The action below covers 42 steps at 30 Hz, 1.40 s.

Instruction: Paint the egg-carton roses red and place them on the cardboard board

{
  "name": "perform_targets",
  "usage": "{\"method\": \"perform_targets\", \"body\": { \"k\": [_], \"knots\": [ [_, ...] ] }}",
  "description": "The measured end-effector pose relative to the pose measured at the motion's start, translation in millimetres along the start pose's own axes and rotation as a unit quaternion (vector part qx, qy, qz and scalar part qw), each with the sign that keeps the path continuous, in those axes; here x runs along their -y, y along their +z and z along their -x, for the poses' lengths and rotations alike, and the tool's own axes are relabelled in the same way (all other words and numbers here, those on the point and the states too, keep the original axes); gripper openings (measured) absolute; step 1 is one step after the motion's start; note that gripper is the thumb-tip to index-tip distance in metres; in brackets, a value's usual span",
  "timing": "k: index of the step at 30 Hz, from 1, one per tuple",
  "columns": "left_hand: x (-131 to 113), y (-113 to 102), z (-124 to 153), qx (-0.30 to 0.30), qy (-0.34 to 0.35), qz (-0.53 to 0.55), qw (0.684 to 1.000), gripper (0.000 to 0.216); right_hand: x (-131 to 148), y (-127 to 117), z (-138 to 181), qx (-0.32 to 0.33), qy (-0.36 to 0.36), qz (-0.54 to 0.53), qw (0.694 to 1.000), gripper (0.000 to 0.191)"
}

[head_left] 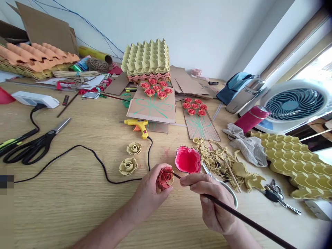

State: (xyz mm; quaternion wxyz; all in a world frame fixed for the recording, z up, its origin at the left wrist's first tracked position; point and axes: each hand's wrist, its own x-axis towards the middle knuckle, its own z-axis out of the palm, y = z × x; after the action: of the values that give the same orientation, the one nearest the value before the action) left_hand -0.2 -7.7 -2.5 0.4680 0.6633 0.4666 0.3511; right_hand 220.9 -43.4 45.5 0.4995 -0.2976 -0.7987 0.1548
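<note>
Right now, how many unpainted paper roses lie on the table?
2. One unpainted rose lies just below the yellow glue gun; the other lies nearer, beside the left hand. Clutter may hide more.

Light wood-grain worktop fills the view, w/ a plain white wall right behind it. Window sits to the right of the wall, wood-toned frame, strong daylight coming thru, overexposed. Blue cables run down the wall at its left part. Wall bright, evenly lit, no hard shadows.
</note>
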Motion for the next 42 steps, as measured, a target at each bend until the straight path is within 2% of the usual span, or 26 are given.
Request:
{"method": "perform_targets", "body": {
  "k": [9, 15, 19, 24, 28, 31, 42],
  "knots": [
    [-1.9, 0.8, 2.0, 0.013, 0.025, -0.015, 0.999, 0.045, -0.7, -2.2, 0.4, 0.036, 0.000, 0.025, 0.999, 0.026],
    [-0.7, 1.4, 2.8, 0.002, 0.054, -0.040, 0.998, 0.043, 2.2, -3.7, -1.1, 0.026, -0.020, 0.045, 0.998, 0.027],
    [-2.2, 0.9, 3.5, 0.009, 0.061, -0.043, 0.997, 0.043, 1.4, -1.9, -3.9, 0.055, -0.017, 0.065, 0.996, 0.026],
    [-2.1, -0.3, 1.9, 0.004, 0.024, -0.015, 1.000, 0.044, -0.2, -4.8, -0.8, 0.040, 0.000, 0.045, 0.998, 0.025],
    [0.5, -0.4, -2.0, 0.008, -0.034, 0.068, 0.997, 0.042, 0.7, -8.5, 2.5, -0.009, -0.002, 0.036, 0.999, 0.025],
    [1.8, 0.6, -4.2, 0.008, -0.048, 0.118, 0.992, 0.040, 1.1, -8.9, 3.5, -0.028, 0.002, 0.030, 0.999, 0.025],
    [-6.4, -1.7, -2.3, 0.008, -0.036, 0.073, 0.997, 0.041, -1.0, -1.2, 0.1, 0.019, -0.005, 0.022, 1.000, 0.025]
  ]
}}
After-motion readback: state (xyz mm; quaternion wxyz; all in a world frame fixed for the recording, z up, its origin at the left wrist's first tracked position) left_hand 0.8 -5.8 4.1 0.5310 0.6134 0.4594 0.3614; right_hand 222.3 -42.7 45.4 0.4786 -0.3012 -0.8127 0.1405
